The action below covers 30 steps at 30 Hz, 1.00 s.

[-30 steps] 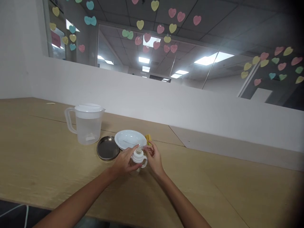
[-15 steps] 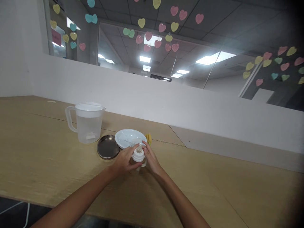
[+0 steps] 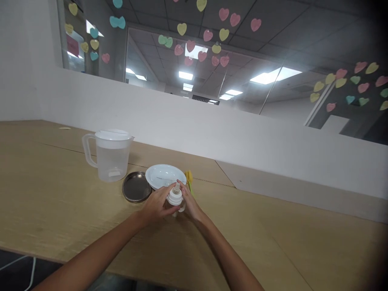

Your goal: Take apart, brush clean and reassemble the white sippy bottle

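A baby bottle (image 3: pixel 175 197) with a white collar and a clear teat stands upright between my hands, just in front of the white plate (image 3: pixel 153 169). My left hand (image 3: pixel 158 204) is wrapped round its left side, with the thumb across the front below the collar. From the right, my right hand (image 3: pixel 190 204) closes on the bottle, its fingertips up beside the teat. A pale handle shows partly under the right palm. Most of the bottle's body is hidden by my hands. A thin rod-like thing lies in the plate.
Left of the plate sits a round dark metal tray (image 3: pixel 136 187). Behind it stands a clear plastic jug (image 3: pixel 112 157) with a white lid. A yellow-headed brush with a green handle (image 3: pixel 189 178) lies right of the plate. The wooden table (image 3: pixel 257 230) meets a white wall behind.
My right fingers have shifted slightly around the teat, and a clear rounded shape behind it no longer shows. More of the brush's green handle is visible. The view has moved a little.
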Each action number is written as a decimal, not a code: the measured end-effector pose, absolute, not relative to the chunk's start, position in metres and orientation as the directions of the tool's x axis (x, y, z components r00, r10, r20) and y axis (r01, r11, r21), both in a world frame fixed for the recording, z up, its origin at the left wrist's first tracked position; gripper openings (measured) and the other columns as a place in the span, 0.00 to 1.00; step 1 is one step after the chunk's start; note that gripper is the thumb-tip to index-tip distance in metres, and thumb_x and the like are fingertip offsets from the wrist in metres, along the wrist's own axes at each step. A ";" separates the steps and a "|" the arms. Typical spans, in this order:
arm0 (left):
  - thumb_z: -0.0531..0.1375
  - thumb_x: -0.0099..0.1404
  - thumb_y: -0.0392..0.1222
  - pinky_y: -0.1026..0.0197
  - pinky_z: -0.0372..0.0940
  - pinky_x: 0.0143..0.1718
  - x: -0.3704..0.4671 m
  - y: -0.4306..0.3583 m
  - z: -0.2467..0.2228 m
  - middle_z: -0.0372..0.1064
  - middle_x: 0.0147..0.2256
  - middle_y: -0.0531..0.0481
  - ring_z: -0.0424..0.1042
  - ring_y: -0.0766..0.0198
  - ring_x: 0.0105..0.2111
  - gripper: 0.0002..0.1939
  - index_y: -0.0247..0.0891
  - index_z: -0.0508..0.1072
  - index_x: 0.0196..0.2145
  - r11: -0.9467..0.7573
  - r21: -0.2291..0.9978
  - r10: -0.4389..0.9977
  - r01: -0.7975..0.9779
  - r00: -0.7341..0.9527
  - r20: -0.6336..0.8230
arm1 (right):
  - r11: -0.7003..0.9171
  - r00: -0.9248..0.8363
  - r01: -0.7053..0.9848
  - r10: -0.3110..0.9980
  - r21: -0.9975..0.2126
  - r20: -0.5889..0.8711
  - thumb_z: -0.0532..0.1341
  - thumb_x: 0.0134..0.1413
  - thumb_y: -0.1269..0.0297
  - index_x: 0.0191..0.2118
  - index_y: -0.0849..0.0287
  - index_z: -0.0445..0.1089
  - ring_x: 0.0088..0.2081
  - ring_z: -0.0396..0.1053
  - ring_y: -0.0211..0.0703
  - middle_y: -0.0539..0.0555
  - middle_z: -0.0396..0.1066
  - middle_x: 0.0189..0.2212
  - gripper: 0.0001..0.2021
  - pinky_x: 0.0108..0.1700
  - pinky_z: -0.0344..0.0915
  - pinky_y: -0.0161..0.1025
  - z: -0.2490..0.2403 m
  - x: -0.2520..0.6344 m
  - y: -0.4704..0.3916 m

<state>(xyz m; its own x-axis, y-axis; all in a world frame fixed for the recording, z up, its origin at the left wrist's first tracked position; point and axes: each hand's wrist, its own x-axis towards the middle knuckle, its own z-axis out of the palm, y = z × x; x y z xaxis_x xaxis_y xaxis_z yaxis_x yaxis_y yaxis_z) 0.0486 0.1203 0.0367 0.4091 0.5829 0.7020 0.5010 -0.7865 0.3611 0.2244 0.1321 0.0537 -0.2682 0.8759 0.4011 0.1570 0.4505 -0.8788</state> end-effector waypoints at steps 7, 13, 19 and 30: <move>0.58 0.59 0.53 0.53 0.59 0.55 0.050 0.115 0.041 0.60 0.56 0.39 0.62 0.55 0.55 0.37 0.35 0.52 0.61 -0.747 0.496 0.657 0.444 0.377 0.652 | 0.572 -0.180 0.223 0.820 -0.789 0.543 0.58 0.51 0.44 0.48 0.57 0.68 0.45 0.66 0.47 0.56 0.69 0.42 0.25 0.49 0.62 0.43 0.067 0.220 0.112; 0.66 0.51 0.50 0.56 0.65 0.46 0.051 0.114 0.052 0.70 0.46 0.44 0.70 0.55 0.44 0.32 0.34 0.67 0.52 -0.587 0.787 0.787 0.189 0.361 0.500 | 0.570 -0.083 0.299 0.814 -0.765 0.575 0.69 0.35 0.57 0.35 0.58 0.71 0.39 0.67 0.45 0.54 0.71 0.36 0.18 0.44 0.64 0.42 0.077 0.211 0.105; 0.70 0.45 0.47 0.62 0.65 0.38 0.051 0.115 0.059 0.72 0.39 0.47 0.70 0.59 0.37 0.32 0.31 0.71 0.47 -0.395 0.918 0.809 -0.044 0.457 0.370 | 0.414 -0.200 0.206 0.905 -0.887 0.376 0.71 0.31 0.60 0.36 0.58 0.72 0.43 0.68 0.48 0.54 0.73 0.38 0.20 0.49 0.63 0.46 0.088 0.218 0.106; 0.71 0.41 0.42 0.65 0.64 0.36 0.049 0.111 0.062 0.71 0.34 0.50 0.69 0.63 0.35 0.25 0.31 0.73 0.38 -0.346 0.937 0.796 -0.042 0.516 0.317 | 0.399 -0.376 0.099 0.863 -0.912 0.337 0.72 0.31 0.63 0.35 0.60 0.72 0.45 0.68 0.47 0.54 0.73 0.39 0.19 0.52 0.61 0.46 0.093 0.228 0.106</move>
<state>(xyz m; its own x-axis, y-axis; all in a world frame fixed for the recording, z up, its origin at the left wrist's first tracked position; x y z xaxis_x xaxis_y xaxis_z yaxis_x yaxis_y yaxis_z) 0.0494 0.1107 0.0620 0.5161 0.7957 0.3171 -0.0423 -0.3460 0.9373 0.2279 0.1063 0.0929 -0.3764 0.8632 0.3365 0.0990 0.3986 -0.9118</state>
